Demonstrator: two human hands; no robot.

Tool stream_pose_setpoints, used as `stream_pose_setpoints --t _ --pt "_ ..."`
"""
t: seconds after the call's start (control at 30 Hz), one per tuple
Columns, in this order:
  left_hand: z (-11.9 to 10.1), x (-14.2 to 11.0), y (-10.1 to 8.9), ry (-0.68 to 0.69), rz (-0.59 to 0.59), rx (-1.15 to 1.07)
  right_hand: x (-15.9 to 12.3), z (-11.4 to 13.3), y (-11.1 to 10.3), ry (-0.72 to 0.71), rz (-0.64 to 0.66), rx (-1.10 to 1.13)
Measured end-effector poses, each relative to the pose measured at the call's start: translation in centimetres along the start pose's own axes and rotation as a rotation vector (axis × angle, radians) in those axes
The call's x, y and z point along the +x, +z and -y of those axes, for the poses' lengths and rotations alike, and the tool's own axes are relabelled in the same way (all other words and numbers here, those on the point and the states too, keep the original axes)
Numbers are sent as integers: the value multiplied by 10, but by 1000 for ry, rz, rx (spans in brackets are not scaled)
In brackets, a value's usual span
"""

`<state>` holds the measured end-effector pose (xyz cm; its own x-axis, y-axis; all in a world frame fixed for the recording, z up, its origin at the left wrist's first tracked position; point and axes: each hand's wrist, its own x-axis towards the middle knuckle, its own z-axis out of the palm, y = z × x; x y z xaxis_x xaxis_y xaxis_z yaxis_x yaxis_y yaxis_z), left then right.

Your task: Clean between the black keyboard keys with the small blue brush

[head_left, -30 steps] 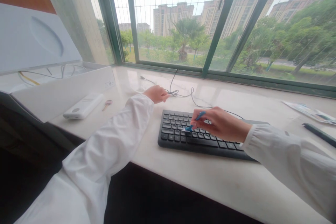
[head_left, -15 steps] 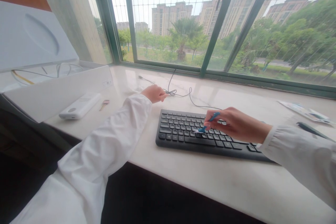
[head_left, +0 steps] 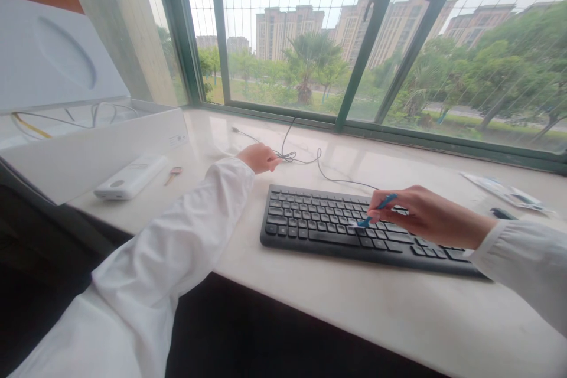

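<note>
My right hand (head_left: 405, 209) pinches a small blue brush (head_left: 380, 207), its white tip touching the keys right of the middle of a black keyboard (head_left: 319, 225). The handle slants up and to the right through the fingers. Behind the keyboard's left end, my left hand (head_left: 258, 158) rests closed on the pale counter, fingers curled. A bundled dark cable (head_left: 287, 157) lies right at its fingertips; whether the fingers grip it I cannot make out. My right hand hides part of the keyboard's right half.
On the left stand an open white box (head_left: 119, 142) with cords inside, a white power bank (head_left: 130, 178) and a small key-like piece (head_left: 174, 175). Flat packets (head_left: 509, 192) lie at the right, near a dark object (head_left: 502, 213). A green-framed window (head_left: 266, 114) borders the back; the counter's front edge runs below.
My right hand has moved right along the keyboard with the brush, its tip now on keys farther right. My left hand stays by the cable. The view has shifted slightly.
</note>
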<state>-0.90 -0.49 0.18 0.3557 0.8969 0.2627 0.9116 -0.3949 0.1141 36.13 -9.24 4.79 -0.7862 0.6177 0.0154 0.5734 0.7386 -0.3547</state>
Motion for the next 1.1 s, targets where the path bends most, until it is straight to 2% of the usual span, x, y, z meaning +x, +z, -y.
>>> stream_pose_setpoints --t 0.6,0.87,1.1 --pt "1 1 -2 0 25 30 -48 -26 -18 174 -9 -80" --pt "4 2 -1 -5 40 29 -66 -40 -21 204 -13 -62" --pt "3 2 -2 -17 48 11 -69 -46 -18 206 -49 -76"
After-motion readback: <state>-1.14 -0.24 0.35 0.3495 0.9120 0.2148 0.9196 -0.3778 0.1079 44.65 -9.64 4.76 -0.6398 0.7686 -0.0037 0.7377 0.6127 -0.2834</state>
